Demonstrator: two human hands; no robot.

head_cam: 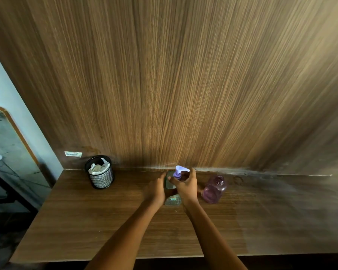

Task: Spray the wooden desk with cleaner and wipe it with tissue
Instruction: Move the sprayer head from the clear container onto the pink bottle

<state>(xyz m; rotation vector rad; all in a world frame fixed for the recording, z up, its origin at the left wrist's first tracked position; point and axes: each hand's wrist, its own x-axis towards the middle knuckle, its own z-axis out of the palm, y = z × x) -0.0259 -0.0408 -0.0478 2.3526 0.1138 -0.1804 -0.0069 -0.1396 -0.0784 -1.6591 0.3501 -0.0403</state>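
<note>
A clear cleaner bottle point(173, 199) with a pale purple pump head stands at the back middle of the wooden desk point(105, 221). My left hand point(156, 189) wraps the bottle's left side. My right hand point(185, 185) grips its neck just under the pump nozzle, which points right. White tissue point(98, 168) is stuffed in a black mesh cup point(101, 177) at the back left, about a hand's width from my left hand.
An open, capless purple plastic bottle point(214, 190) stands just right of my right hand. A wood-panelled wall point(183, 84) rises behind the desk. A mirror point(6, 152) leans at the far left. The desk's front edge runs along the bottom.
</note>
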